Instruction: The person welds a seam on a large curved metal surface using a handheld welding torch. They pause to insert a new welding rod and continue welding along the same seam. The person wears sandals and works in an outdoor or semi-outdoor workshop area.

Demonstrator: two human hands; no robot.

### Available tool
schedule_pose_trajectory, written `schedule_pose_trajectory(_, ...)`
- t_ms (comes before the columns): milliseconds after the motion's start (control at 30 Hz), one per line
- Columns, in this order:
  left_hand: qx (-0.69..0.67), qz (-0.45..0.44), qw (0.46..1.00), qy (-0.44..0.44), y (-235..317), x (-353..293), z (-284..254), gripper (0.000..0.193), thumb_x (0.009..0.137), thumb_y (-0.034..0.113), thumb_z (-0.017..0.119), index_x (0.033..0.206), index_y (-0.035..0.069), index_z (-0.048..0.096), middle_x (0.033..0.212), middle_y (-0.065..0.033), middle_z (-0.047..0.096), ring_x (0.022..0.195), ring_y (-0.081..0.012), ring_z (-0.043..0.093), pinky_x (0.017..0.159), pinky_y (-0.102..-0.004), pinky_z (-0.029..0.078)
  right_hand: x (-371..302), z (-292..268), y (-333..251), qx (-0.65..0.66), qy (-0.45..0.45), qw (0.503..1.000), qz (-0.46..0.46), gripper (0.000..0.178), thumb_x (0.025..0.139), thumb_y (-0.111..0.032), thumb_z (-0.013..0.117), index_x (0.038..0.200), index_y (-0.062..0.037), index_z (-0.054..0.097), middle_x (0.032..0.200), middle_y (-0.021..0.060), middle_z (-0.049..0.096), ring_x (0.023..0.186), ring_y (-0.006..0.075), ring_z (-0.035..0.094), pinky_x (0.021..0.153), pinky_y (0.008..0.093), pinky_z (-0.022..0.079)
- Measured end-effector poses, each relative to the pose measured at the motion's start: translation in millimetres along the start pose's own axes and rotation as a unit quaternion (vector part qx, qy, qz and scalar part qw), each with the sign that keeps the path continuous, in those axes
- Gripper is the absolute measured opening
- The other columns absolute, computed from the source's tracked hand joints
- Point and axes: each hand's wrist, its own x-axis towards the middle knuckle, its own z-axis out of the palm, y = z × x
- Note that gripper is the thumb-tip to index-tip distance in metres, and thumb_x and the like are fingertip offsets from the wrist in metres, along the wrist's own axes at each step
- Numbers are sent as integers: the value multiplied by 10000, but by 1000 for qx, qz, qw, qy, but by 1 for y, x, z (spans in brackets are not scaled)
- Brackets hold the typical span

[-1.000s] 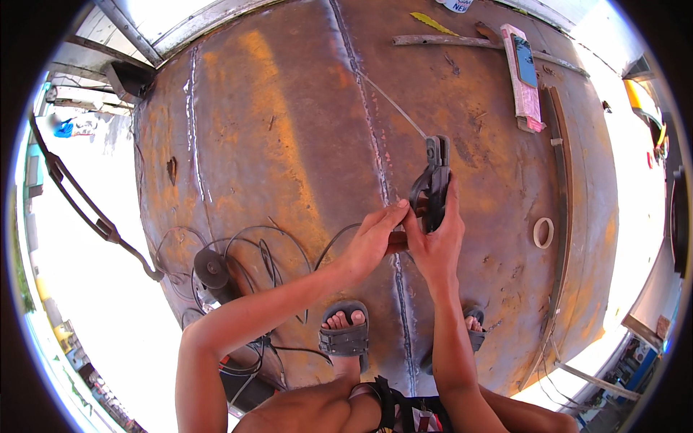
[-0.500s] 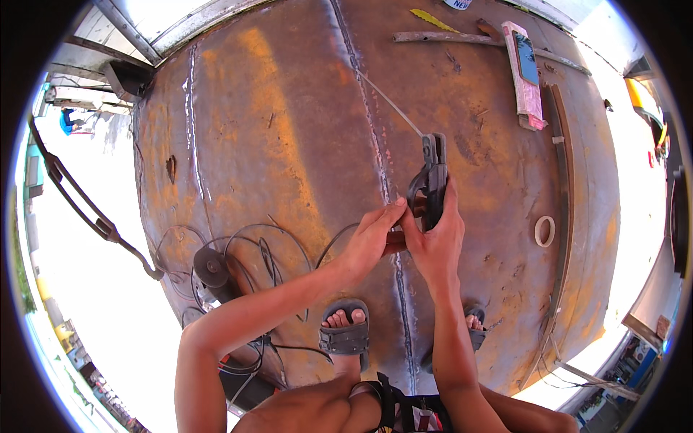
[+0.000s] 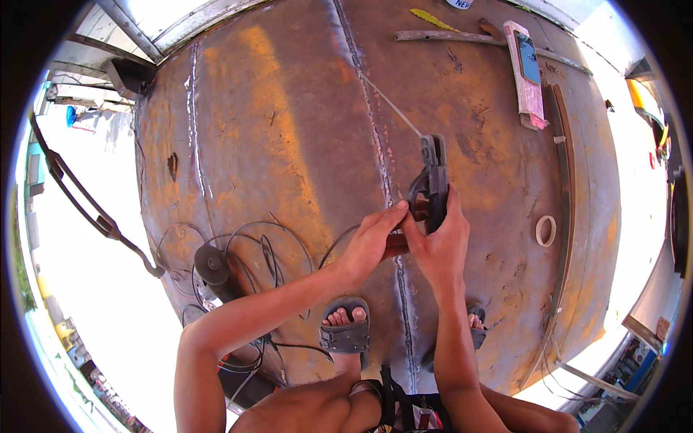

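Observation:
My right hand [image 3: 442, 249] is closed around a black welding electrode holder [image 3: 435, 173], which points away from me. A thin welding rod [image 3: 393, 108] is clamped in its jaws and slants far and left, its tip over or on the far weld seam [image 3: 351, 47]. My left hand [image 3: 372, 242] is closed beside the right, its thumb near the holder's lever and its fingers curled underneath. What it grips is hidden. A black cable [image 3: 338, 244] runs behind that hand.
I stand in sandals on a rusty steel plate [image 3: 289, 144]. An angle grinder [image 3: 211, 267] lies among looped cables at the left. At the right are a phone [image 3: 528, 59] on a pink-white block, a tape-like ring [image 3: 546, 231] and a long metal bar [image 3: 567, 166]. A stick [image 3: 447, 37] lies at the back.
My right hand has shifted very slightly to the right with the holder. The rod's tip sits a touch nearer to me. Both hands keep their grip.

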Motion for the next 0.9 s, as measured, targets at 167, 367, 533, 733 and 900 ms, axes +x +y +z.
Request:
schedule_pose_trajectory(167, 27, 29, 999, -13, 9, 2, 2, 588, 1135, 440, 376, 1507, 0, 492, 1462, -115, 589, 1267, -227, 609, 1102, -416, 470, 9, 0, -3, -2, 19, 999, -41, 655, 824, -171, 824, 1355, 50, 512, 985, 167, 741, 878, 319, 754, 793, 389, 563)
schedule_pose_trajectory(367, 16, 55, 998, 23, 29, 8, 2, 584, 1133, 446, 375, 1498, 9, 508, 1460, -98, 596, 1279, -227, 598, 1103, -418, 458, 34, 13, -15, 11, -4, 999, -32, 730, 820, -181, 834, 1394, 95, 478, 1022, 177, 735, 906, 331, 753, 804, 398, 571)
schedule_pose_trajectory(533, 1, 53, 998, 34, 28, 8, -1, 566, 1133, 437, 377, 1485, 20, 522, 1440, -86, 613, 1291, -220, 586, 1090, -414, 460, 34, 17, -9, -62, 2, 997, -54, 761, 821, -173, 832, 1415, 112, 452, 1045, 195, 737, 910, 330, 760, 812, 407, 574)
schedule_pose_trajectory(733, 14, 43, 999, 19, 22, 3, 3, 576, 1130, 441, 393, 1480, 3, 524, 1412, -115, 619, 1252, -223, 611, 1091, -413, 472, 24, 6, -15, -13, -17, 1000, -21, 752, 823, -172, 831, 1410, 106, 451, 1032, 196, 743, 927, 336, 761, 816, 404, 572)
schedule_pose_trajectory(900, 25, 28, 999, 30, 17, -2, 5, 579, 1128, 439, 409, 1473, -12, 526, 1370, -117, 633, 1230, -228, 627, 1088, -410, 481, 17, 3, -8, -13, -15, 999, -24, 716, 830, -167, 824, 1395, 86, 464, 1033, 190, 739, 921, 335, 760, 812, 404, 569)
